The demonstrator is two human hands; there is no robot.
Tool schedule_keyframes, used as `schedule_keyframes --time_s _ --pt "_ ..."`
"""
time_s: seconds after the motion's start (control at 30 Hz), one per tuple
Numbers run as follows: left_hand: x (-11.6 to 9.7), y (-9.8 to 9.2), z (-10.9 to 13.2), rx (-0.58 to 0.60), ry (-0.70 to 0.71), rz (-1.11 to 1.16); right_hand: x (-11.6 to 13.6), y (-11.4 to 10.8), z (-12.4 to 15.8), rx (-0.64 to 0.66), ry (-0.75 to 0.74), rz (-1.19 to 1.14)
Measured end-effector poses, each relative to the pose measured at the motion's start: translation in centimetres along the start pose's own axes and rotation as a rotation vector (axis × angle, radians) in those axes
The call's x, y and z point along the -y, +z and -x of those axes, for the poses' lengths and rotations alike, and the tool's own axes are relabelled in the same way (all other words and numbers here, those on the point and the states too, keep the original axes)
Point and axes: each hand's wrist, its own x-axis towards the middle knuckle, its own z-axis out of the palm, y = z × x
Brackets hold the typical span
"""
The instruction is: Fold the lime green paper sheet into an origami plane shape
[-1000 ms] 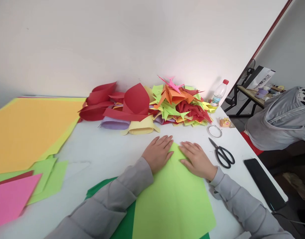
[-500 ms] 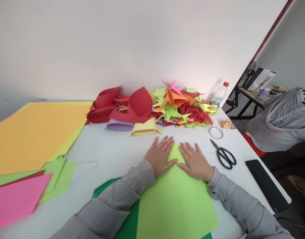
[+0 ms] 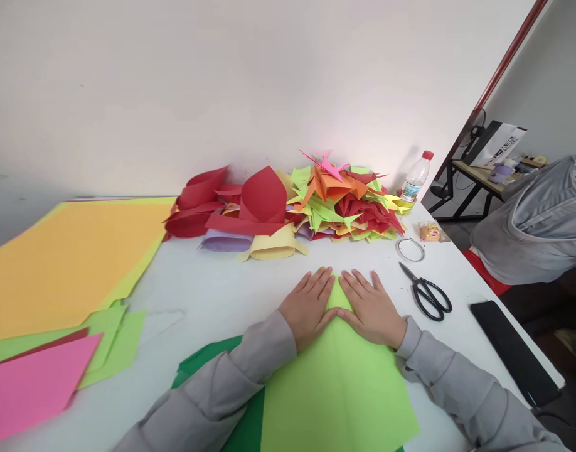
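Observation:
A sheet of light green paper (image 3: pixel 339 389) lies in front of me, its far end narrowing between my hands. A faint crease runs along its middle. My left hand (image 3: pixel 309 307) is flat on the sheet's left far edge, fingers stretched out. On the opposite edge my right hand (image 3: pixel 370 307) lies flat too, fingers spread. The two thumbs meet near the middle crease. Dark green paper (image 3: pixel 245 420) shows under the light green sheet and beneath my left sleeve. The far edges of the sheet are partly hidden by my hands.
Black-handled scissors (image 3: pixel 429 295), a tape roll (image 3: pixel 410 250) and a black phone (image 3: pixel 514 351) lie to the right. Folded paper shapes (image 3: pixel 335 201) are heaped by the wall near a bottle (image 3: pixel 416 179). Coloured sheets (image 3: pixel 81 257) cover the left side. A person (image 3: pixel 528 226) sits beyond the table.
My hands have shifted slightly nearer to me along the light green paper's edges, and the thumbs have come together. The whole view has tilted a little.

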Motion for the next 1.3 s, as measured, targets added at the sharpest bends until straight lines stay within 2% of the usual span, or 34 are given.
schedule_keyframes --time_s 0.1,0.23,0.33,0.7,0.83,1.17,1.3 --pt "-0.3 -0.7 0.2 -0.058 -0.026 -0.068 -0.2 -0.4 0.1 -0.100 0.085 -0.045" --pt "-1.1 -1.1 0.8 -0.162 -0.022 -0.064 -0.5 -1.1 0.6 -0.212 0.279 -0.051" --pt "-1.5 -0.9 1.0 -0.188 -0.010 -0.016 -0.5 -1.4 1.0 -0.200 0.348 -0.072" --pt "-1.6 -0.8 0.9 -0.255 -0.009 -0.034 -1.5 -1.1 0.4 -0.156 0.490 -0.425" --pt "-1.6 -0.9 0.8 -0.295 -0.004 -0.043 -1.6 -0.9 0.6 -0.162 0.489 -0.502" --pt "-1.1 -1.1 0.9 -0.466 -0.018 -0.068 -1.1 -0.5 0.9 -0.222 0.387 -0.316" --pt "-0.1 -1.0 0.7 -0.463 -0.033 -0.057 -0.9 -0.4 0.9 -0.246 0.365 -0.285"
